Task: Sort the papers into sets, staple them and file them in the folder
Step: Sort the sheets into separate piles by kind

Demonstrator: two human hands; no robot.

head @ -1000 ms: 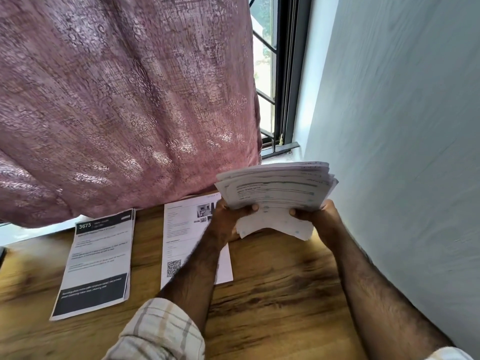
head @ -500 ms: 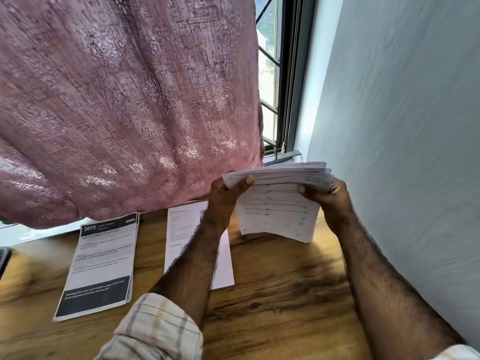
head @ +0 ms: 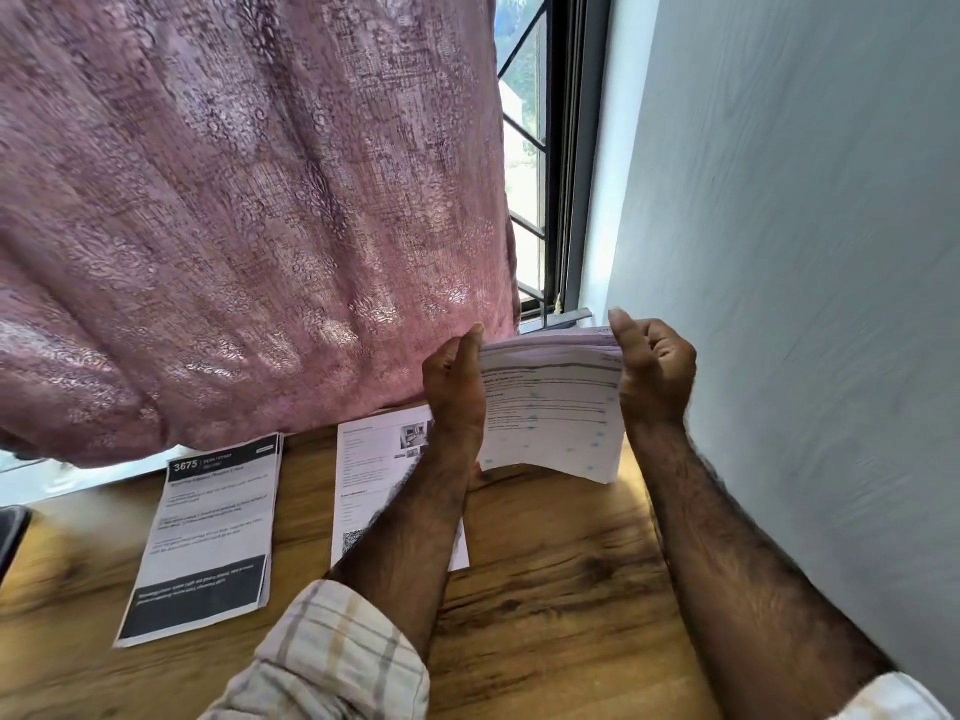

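Both hands hold a thick stack of printed papers point(head: 550, 407) upright above the wooden desk point(head: 561, 589), near the right wall. My left hand point(head: 454, 392) grips the stack's left edge and my right hand point(head: 654, 371) grips its right edge, thumb over the top. The front sheet hangs down with its lower edge curling free. On the desk lie two sorted piles: one with a black header reading 3675 point(head: 208, 532) at the left, and a white sheet with small photos and a QR code point(head: 369, 480) in the middle, partly hidden by my left forearm. No stapler or folder shows.
A pink patterned curtain point(head: 249, 226) hangs over the back of the desk. A barred window point(head: 524, 200) stands behind it. A grey wall point(head: 779, 304) runs close along the right side. A dark object point(head: 10, 532) sits at the far left edge.
The stack has been tipped from lying flat in my hands to standing more upright. Both hands have shifted up from under it to its side edges.
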